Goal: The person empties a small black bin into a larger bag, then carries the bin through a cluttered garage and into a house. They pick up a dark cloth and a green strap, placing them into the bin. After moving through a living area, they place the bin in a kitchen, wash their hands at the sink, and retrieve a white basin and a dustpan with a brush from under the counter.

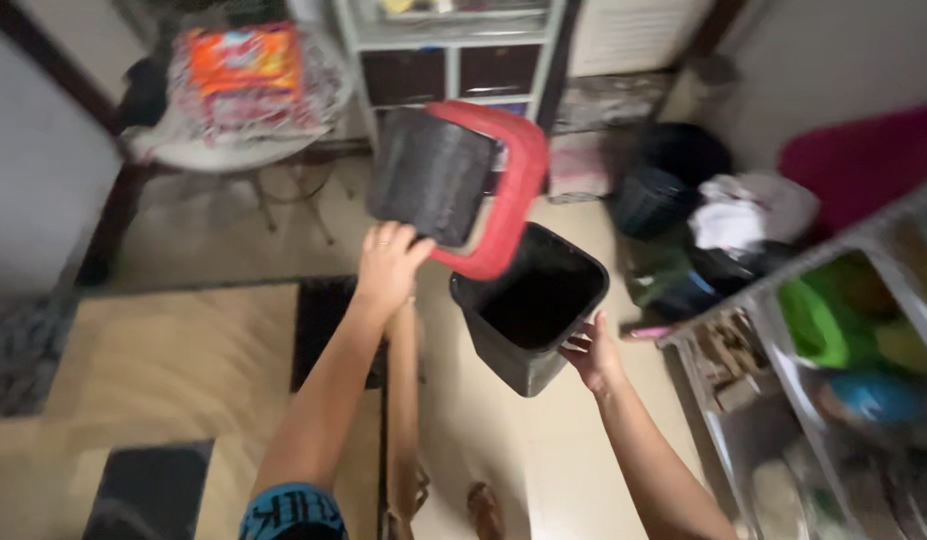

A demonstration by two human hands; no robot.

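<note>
My left hand (389, 265) grips a red-rimmed lid with a black flap (454, 180), held up and tilted above the floor. My right hand (592, 352) holds the near rim of a black square bin (529, 310), which is open, looks empty and tilts toward me. The lid's lower red edge hangs just above the bin's far rim. Both forearms reach forward from the bottom of the view.
A wooden pole or handle (404, 400) stands below my left arm. A dark basket (649, 200) and heaped clothes (744, 215) lie at the right. A metal rack (814, 350) holds coloured items. A chair with folded cloth (244, 80) and a cabinet (454, 50) stand behind.
</note>
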